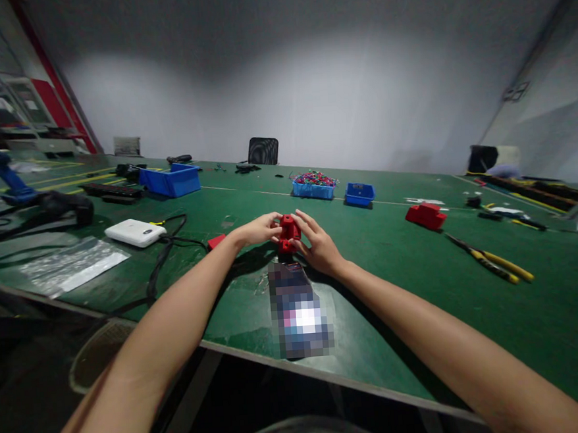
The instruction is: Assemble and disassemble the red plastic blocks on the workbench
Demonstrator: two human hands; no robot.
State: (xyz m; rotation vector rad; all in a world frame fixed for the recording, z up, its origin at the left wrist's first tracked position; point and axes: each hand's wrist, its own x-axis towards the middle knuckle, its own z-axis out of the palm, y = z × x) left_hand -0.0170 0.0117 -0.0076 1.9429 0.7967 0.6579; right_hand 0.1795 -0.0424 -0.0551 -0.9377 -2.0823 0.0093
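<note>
A small red plastic part (pixel 289 231) stands upright near the table's front, between my two hands. My left hand (pixel 263 229) grips its left side with bent fingers. From the right, my right hand (pixel 319 246) closes on the same part, thumb low and fingers at its upper edge. A flat dark object, blurred out (pixel 294 285), lies just in front of the part. Beside my left wrist is another red piece (pixel 216 241), partly hidden by the arm. Farther right sit a red block (pixel 425 216) and pliers with yellow handles (pixel 503 265).
Blue bins (pixel 172 180) stand at the back; one bin (pixel 313 190) holds many small coloured pieces, beside a smaller bin (pixel 359 194). At left lie a white device (pixel 135 232), black cables (pixel 161 265), a plastic bag (pixel 74 264) and a blue tool (pixel 9 173).
</note>
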